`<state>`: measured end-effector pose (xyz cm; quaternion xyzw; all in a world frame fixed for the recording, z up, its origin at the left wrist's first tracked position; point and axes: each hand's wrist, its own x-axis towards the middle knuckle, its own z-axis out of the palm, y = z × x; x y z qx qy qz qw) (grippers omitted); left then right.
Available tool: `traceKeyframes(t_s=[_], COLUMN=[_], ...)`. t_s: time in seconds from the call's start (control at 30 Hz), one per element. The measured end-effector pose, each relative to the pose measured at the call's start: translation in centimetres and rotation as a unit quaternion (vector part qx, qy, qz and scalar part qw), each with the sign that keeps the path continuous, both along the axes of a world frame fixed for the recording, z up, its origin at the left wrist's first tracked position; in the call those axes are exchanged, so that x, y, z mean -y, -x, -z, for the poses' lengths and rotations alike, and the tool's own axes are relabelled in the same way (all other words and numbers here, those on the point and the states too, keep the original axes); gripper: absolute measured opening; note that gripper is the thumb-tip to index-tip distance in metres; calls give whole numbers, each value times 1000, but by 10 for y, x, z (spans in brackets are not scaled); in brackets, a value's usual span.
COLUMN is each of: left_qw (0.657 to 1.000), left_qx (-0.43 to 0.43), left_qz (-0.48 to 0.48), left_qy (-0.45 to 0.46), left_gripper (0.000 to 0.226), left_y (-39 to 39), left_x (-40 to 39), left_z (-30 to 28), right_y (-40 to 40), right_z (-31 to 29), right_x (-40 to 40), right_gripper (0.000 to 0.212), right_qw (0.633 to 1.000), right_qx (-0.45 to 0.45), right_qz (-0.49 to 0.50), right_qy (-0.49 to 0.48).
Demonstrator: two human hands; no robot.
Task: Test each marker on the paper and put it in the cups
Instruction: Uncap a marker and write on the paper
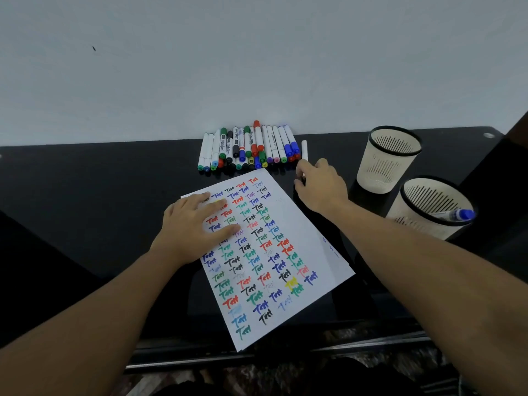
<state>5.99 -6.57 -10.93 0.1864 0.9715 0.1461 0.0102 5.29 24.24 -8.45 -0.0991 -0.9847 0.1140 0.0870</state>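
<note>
I see L hand [197,224] flat, fingers spread, pressing paper [274,252] — R hand [320,185] pinching white marker [304,148] w/ curled fingers, near cups [388,158].

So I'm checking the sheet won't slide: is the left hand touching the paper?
Touching. The head view shows the left hand lying flat on the paper, fingers spread.

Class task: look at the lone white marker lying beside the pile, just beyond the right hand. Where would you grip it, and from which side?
Pinch the white marker across its barrel near the middle, coming from above with the right hand. It lies flat on the table, apart from the marker pile, so both long sides look free for thumb and finger.
</note>
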Motion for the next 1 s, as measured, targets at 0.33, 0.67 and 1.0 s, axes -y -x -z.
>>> traceKeyframes(t_s=[0.33,0.67,1.0], left_qw=[1000,1000,1000], left_qx=[2,3,-1], left_qz=[-1,0,1], left_qy=[-2,11,7], left_gripper=[97,99,98], left_y=[-2,-2,-2], left_x=[0,-1,-1], left_z=[-2,-2,-2], right_y=[-7,-18,-15], right_z=[-7,-8,-9], right_x=[3,-7,-3], right_gripper=[25,34,28], right_qw=[999,994,985], right_qx=[28,16,24], right_qz=[-37,-102,-138], right_qy=[21,-44,-100])
